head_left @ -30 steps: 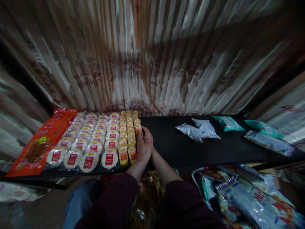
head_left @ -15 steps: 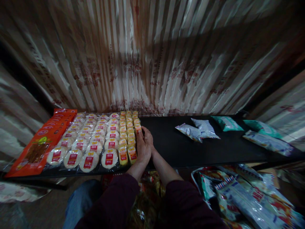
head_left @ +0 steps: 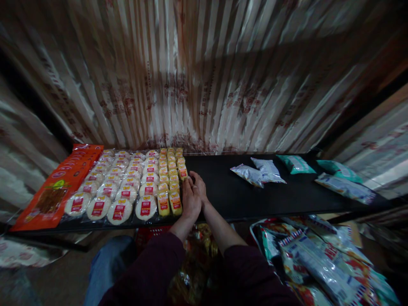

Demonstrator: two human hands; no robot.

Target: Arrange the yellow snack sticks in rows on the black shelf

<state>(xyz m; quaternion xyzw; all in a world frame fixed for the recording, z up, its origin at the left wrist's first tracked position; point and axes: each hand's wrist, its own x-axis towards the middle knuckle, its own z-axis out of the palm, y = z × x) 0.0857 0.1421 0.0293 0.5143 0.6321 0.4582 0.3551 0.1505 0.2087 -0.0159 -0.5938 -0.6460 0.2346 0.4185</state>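
My left hand (head_left: 191, 200) and my right hand (head_left: 199, 185) are close together, touching, on the black shelf (head_left: 219, 178). They are beside the right edge of the rows of small yellow wrapped snack cakes (head_left: 175, 203). The fingers are bent and pressed together; whatever lies between them is hidden. Just beyond my fingertips, a yellow packet with a red label (head_left: 182, 172) lies at the near end of a short third column. To the left, round white rice crackers (head_left: 146, 208) in clear wrappers overlap in several columns.
Orange snack bags (head_left: 51, 199) lie at the shelf's left end. Silver packets (head_left: 269, 170) and green packets (head_left: 296, 164) lie on the right side. Below the shelf, a heap of snack bags (head_left: 325, 259) stands right of my knees. A striped curtain (head_left: 191, 85) hangs behind.
My hands have drawn slightly back from the yellow packet at the end of the third column, showing more of it. The view has shifted a little.
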